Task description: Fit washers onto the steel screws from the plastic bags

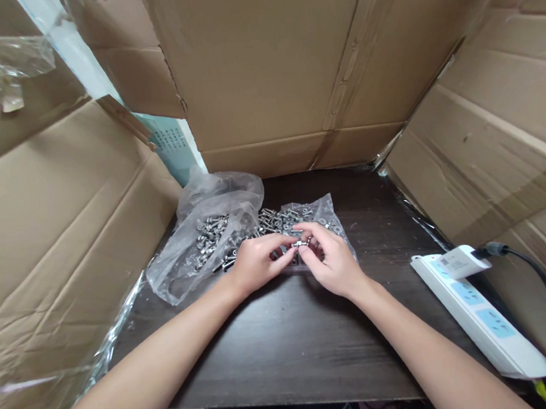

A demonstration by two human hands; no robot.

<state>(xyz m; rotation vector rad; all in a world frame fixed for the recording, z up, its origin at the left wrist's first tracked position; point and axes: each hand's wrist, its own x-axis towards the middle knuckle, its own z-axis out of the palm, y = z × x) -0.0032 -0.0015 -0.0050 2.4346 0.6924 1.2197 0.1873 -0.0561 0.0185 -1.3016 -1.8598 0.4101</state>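
Pinching a small screw [300,243] between the fingertips of my left hand [255,263] and right hand [330,260], I held it just above the plastic bag [196,267], with the loose pile of screws [236,232] just beyond my knuckles on the dark table [291,348].

A small silver screw [300,243] sits pinched between the fingertips of both hands, held level just above the heap of loose screws [275,221].

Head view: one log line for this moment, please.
left hand: pinching small metal part | right hand: same part | screws: on plastic bag
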